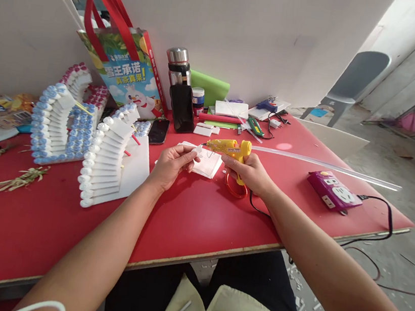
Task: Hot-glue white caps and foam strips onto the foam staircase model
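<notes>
My right hand [248,172] is wrapped round the handle of a yellow hot glue gun [231,148], its nozzle pointing left. A long clear glue stick [324,166] sticks out of its back end. Pinched in my left hand [175,164] is a small white piece [198,149], close to the nozzle; I cannot tell whether they touch. Beneath both hands lie white sheets [210,165] and red-handled scissors [236,189]. Left of my left hand stands a curved white model [105,162] with rounded white ends, on a white board [139,167].
Blue-and-white models [53,125] stand farther left, before a printed bag [134,74]. A steel thermos [177,62], a black phone [158,131] and a green cutter [256,126] are at the back. A purple power strip [335,191] with a black cord sits on the right.
</notes>
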Tool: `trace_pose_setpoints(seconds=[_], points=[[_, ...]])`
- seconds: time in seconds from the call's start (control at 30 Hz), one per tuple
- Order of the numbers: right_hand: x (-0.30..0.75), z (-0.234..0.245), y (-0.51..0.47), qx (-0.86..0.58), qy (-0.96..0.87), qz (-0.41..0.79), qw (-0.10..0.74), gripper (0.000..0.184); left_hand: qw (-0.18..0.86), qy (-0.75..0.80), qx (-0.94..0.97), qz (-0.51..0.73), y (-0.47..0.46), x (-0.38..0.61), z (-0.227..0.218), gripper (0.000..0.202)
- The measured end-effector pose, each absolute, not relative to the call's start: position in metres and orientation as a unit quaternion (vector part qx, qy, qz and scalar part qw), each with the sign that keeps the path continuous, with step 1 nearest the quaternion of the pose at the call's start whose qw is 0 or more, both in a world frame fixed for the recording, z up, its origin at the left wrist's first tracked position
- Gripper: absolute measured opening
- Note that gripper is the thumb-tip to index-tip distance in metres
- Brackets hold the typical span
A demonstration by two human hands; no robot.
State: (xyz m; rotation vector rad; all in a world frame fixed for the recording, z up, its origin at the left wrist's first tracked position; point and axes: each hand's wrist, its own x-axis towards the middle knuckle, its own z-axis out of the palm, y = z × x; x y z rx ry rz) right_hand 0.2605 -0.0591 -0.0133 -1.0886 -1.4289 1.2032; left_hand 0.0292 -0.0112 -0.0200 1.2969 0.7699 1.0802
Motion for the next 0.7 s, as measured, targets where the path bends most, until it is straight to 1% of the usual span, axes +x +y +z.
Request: trace_pose_setpoints(seconds=[0.27,0.57,0.63,0.7], points=[[0.2611,-0.0139,-0.0594,-0.452,-0.587,0.492,0.457,0.05,0.604,0.329,0.552,0.472,-0.0095,0.0295,-0.0211,0.026],[0.2603,-0.0103,-0.0617,-0.446,-0.589,0.476,0.477,0.051,0.604,0.332,0.554,0.466,-0.0111,0.0293,-0.0202,0.025],[0.2619,-0.0119,-0.0605,-0.461,-0.588,0.464,0.476,0.051,0.602,0.334,0.555,0.467,-0.0113,0.0292,-0.0205,0.025],[0.2684,-0.0142,-0.0554,-0.499,-0.59,0.421,0.475,0.052,0.599,0.336,0.557,0.467,-0.0116,0.0292,-0.0211,0.024]])
